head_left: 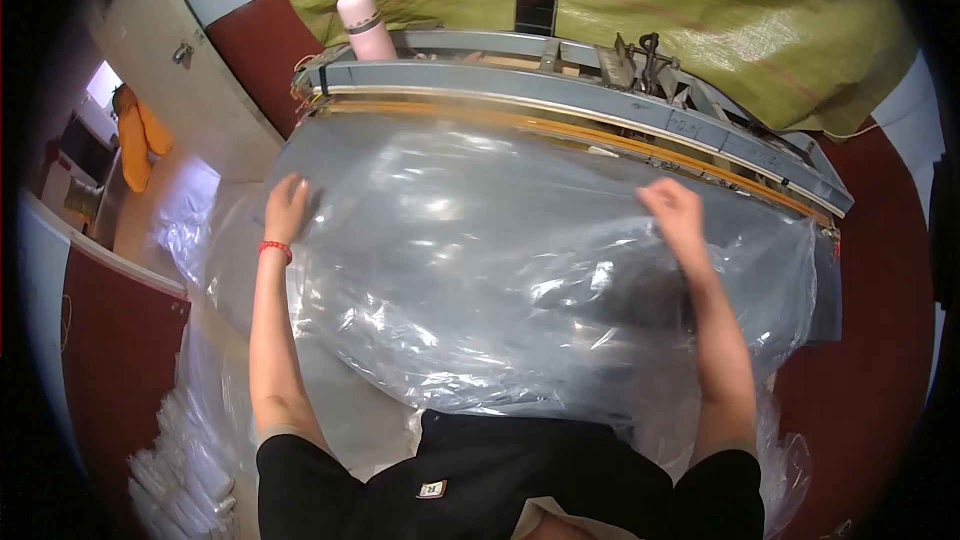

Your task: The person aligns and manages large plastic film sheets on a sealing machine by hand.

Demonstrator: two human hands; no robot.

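A wide sheet of clear plastic film (450,250) spreads over a grey worktop in front of me, wrinkled and shiny, its near part hanging against my black shirt. My left hand (288,206), with a red bead bracelet at the wrist, is at the film's left side, fingers closed on it. On the right, my right hand (676,210) pinches the film near its far edge, and folds run from the fingers. Slight blur covers both sets of fingertips. Just beyond the hands runs a long grey metal bar machine (560,85) with an orange-yellow strip (590,133) along its front.
A pink bottle (365,25) and a dark phone (535,8) stand behind the bar, against a yellow-green woven sheet (680,10). A black clamp (650,60) sits on the frame. Bundled film (180,470) lies at lower left. Through a doorway, a person in orange (140,140) shows.
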